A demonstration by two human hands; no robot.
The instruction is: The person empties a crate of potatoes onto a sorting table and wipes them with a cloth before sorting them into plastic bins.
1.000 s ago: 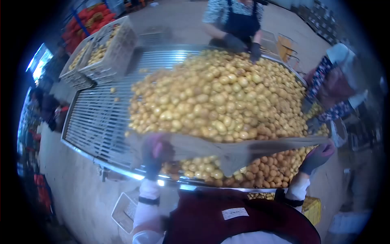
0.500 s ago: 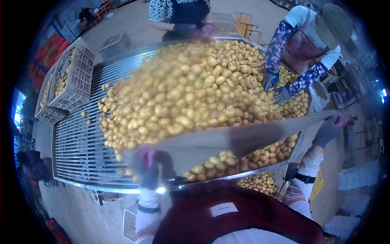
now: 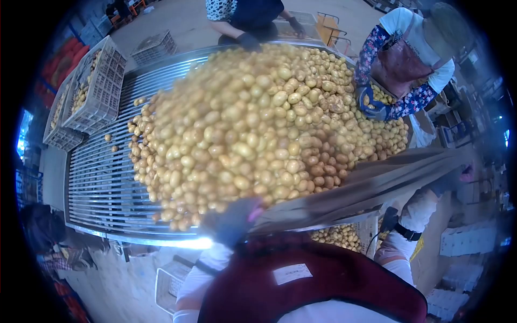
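Observation:
A grey-brown cloth (image 3: 344, 194) is stretched and bunched in folds along the near edge of the sorting table. My left hand (image 3: 232, 222), in a dark glove with pink at the fingers, grips the cloth's left end and is smeared by motion. At the right, my right hand (image 3: 451, 177), gloved alike and blurred, holds the other end beyond the table's corner. Just past the cloth lies a large heap of small yellow potatoes (image 3: 231, 134); those at the heap's left and middle look blurred. Some potatoes nearer the cloth are in shadow.
The slatted metal table (image 3: 102, 194) carries the heap. Crates of potatoes (image 3: 102, 102) stand at its left end. A co-worker in floral sleeves (image 3: 414, 102) handles potatoes at the right; another person (image 3: 250, 19) stands across. Below the near edge is more potatoes in a crate (image 3: 342, 237).
My left hand has moved right with its end of the cloth, and my right hand slightly right and down. The cloth has gathered into folds. The person across has spread their hands apart.

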